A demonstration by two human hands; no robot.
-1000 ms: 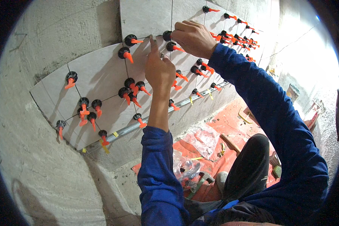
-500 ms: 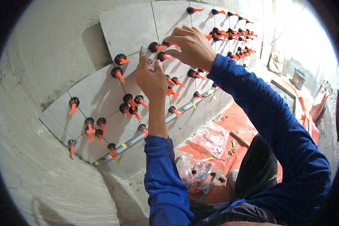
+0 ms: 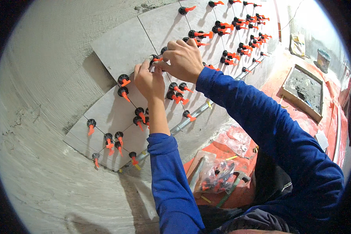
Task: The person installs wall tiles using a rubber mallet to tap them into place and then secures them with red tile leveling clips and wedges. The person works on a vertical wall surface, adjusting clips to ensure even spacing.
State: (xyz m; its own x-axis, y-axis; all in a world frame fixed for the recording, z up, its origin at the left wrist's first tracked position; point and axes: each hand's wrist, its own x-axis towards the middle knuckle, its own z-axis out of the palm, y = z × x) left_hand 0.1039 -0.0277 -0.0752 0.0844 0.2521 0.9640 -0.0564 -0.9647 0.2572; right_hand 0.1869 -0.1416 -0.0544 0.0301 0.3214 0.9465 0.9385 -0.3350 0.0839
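Observation:
Large light-grey wall tiles (image 3: 117,46) are fixed to the wall, with black tile levelers with red handles standing along their joints. At a corner where tiles meet, both my hands are closed on one tile leveler (image 3: 157,59). My left hand (image 3: 150,82) grips it from the lower left with the index finger raised beside it. From the right, my right hand (image 3: 184,61) pinches at its red handle with thumb and curled fingers. The fingers partly hide this leveler. Another black leveler base (image 3: 163,50) shows just above, by the right knuckles.
A metal rail (image 3: 193,116) runs along the tiles' lower edge. Below, on red sheeting, lie a plastic bag of levelers (image 3: 218,175) and a hammer (image 3: 238,180). To the right are a mortar tray (image 3: 302,87) and a bucket (image 3: 323,59). Bare rendered wall (image 3: 39,85) curves at left.
My hands were apart beside the levelers, fingers spread. Now they have come together on one leveler. The view has shifted, bringing the mortar tray into fuller sight.

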